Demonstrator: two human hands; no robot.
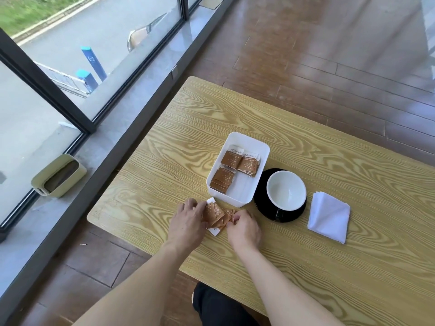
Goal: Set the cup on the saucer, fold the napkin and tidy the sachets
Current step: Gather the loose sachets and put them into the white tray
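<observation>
A white-lined cup (286, 190) stands on the black saucer (263, 203) right of a white tray (259, 149). Several brown sachets (231, 160) lie in the tray in small stacks. A loose pile of brown sachets (215, 216) lies on the table just in front of the tray. My left hand (188, 222) presses the pile from its left side and my right hand (243, 228) pinches sachets at its right side. A folded white napkin (328, 217) lies flat to the right of the saucer.
The wooden table (306, 267) has its left edge close to a window sill and glass wall. A pale green bin (58, 176) stands on the sill at the left. My dark-clad knee (219, 307) shows under the table's near edge.
</observation>
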